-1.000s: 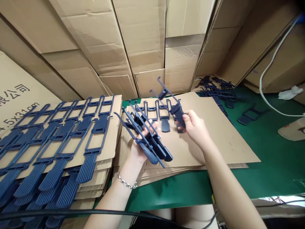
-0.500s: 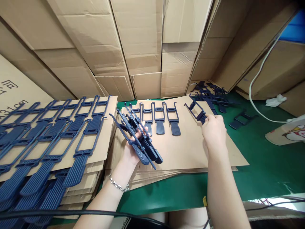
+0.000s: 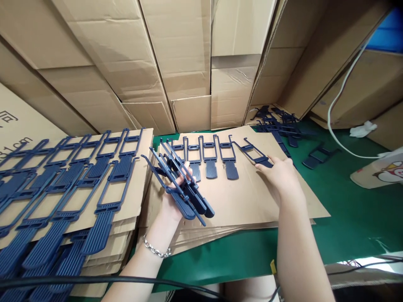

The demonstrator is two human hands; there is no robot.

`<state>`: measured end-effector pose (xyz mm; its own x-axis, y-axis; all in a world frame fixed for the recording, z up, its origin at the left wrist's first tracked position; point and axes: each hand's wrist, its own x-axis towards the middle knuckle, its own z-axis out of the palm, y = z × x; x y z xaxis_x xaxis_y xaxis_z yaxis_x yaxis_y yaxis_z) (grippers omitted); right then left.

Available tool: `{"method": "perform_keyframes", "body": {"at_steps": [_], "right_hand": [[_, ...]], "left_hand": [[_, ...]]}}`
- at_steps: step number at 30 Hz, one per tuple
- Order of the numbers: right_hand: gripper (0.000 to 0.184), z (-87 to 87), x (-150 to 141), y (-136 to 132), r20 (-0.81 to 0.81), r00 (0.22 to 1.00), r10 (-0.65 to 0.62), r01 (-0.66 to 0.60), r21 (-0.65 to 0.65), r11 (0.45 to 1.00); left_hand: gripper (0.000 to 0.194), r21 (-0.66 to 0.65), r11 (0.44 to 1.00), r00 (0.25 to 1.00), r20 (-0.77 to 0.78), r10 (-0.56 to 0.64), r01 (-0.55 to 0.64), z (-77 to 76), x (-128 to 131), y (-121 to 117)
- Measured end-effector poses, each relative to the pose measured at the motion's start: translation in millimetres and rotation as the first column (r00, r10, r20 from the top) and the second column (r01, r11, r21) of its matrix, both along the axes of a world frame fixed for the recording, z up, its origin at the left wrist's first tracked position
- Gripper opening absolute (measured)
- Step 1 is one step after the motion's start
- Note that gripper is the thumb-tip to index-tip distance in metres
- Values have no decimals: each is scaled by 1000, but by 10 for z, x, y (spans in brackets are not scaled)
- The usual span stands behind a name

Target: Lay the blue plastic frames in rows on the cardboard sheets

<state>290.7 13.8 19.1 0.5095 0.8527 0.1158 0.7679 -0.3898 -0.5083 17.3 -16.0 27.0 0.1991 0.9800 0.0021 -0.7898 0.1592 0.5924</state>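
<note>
A bundle of dark blue plastic frames with ribbed tabs is gripped in my left hand, tilted above the cardboard. My right hand has its fingers on the tab end of one such blue frame, which lies slantwise on the cardboard sheet; its tab is partly hidden by the fingers. Left of that frame, several matching frames lie in a row, tabs toward me. The bundle covers part of the leftmost ones.
Stacked cardboard sheets at left carry more blue frames. A loose pile of frames sits at the back right, with a single frame on the green table. Cardboard boxes wall the back. A white cable and a paper cup are at right.
My right hand has lowered the frame onto the cardboard, and its fingers have spread out more over the tab. The left hand with its bundle has hardly moved.
</note>
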Motion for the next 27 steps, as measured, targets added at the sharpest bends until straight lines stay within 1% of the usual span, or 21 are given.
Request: {"method": "perform_keyframes", "body": {"at_steps": [2, 3, 6, 9, 11, 14, 15, 17, 20, 21, 23, 25, 27], "right_hand": [[58, 2, 32, -13, 15, 1000, -6, 7, -59, 998], [56, 8, 50, -22, 27, 1000, -3, 5, -68, 998], [49, 41, 102, -47, 42, 999, 24, -21, -68, 997], [42, 63, 132, -48, 20, 1000, 8, -7, -50, 999], [40, 45, 128, -24, -52, 998, 18, -18, 9, 1000], [39, -25, 83, 38, -244, 963, 113, -95, 86, 992], [38, -49, 62, 58, -289, 948, 135, -113, 91, 989], [40, -81, 23, 84, -316, 938, 140, -121, 79, 990], [53, -69, 2, 65, -284, 955, 83, -72, 51, 996], [57, -54, 6, 48, -249, 967, 57, -47, 44, 998], [58, -31, 20, 18, -139, 990, 25, -20, 39, 999], [57, -36, 19, 19, -26, 999, 41, -40, 43, 998], [57, -75, -13, 58, 24, 993, 111, -112, 40, 993]], "left_hand": [[44, -1, 1000, 1000, 16, 0, 0, -9, -4, 3], [44, -5, 1000, 1000, 21, 1, -1, -10, -5, 3], [43, -16, 1000, 1000, 27, 6, -5, -2, -4, -2], [43, -28, 1000, 999, 44, 16, -15, 11, 3, -11], [43, -36, 999, 999, 45, 17, -15, 19, 10, -18], [43, -56, 998, 1000, 14, 21, -20, 38, 24, -27], [42, -69, 997, 1000, 2, 26, -26, 46, 30, -30], [40, -94, 995, 999, -5, 36, -36, 60, 41, -34], [38, -124, 990, 998, 9, 61, -59, 67, 53, -37], [38, -130, 989, 998, 11, 67, -65, 64, 55, -36], [38, -132, 989, 997, 5, 73, -72, 52, 56, -32], [39, -116, 991, 997, -9, 72, -72, 40, 55, -25], [40, -97, 993, 998, -16, 66, -67, 36, 54, -21]]}}
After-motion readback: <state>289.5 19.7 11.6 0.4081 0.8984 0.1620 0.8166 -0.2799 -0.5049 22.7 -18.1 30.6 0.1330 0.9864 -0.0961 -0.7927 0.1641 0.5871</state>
